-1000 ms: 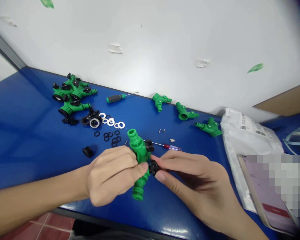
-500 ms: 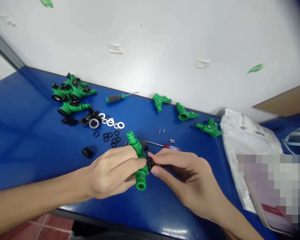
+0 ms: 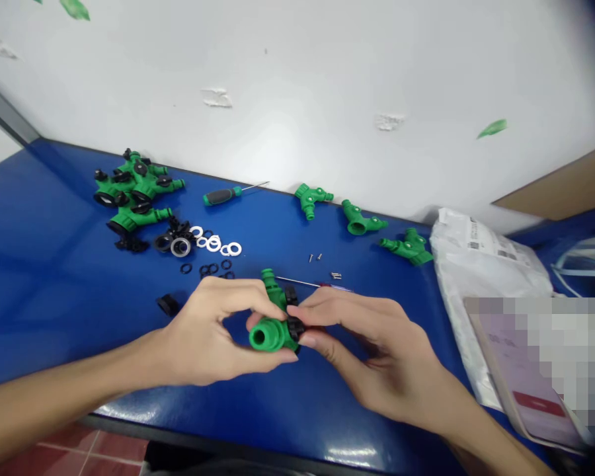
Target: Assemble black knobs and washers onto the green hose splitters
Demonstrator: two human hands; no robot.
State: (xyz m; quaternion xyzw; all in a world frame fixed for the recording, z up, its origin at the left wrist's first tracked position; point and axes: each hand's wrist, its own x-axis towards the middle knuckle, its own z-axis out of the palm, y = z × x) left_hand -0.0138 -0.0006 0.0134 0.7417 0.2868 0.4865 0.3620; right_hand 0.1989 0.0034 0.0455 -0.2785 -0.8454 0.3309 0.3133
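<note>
A green Y-shaped hose splitter with black valve knobs hangs just above the blue table, held between both hands. My left hand is closed round its body, thumb under one outlet. My right hand pinches a black knob on the splitter's right side. One outlet points toward the camera, another points away. A small red-handled screwdriver lies on the table just behind my hands, mostly hidden.
A pile of finished green splitters sits at the back left, with black and white rings beside it. A green-handled screwdriver, three bare green bodies, loose screws, a black cap and a white plastic bag also lie on the table.
Both hands have turned the splitter, so its lower outlet now faces the camera instead of pointing down. The hands sit slightly higher in view, and the camera has shifted a little.
</note>
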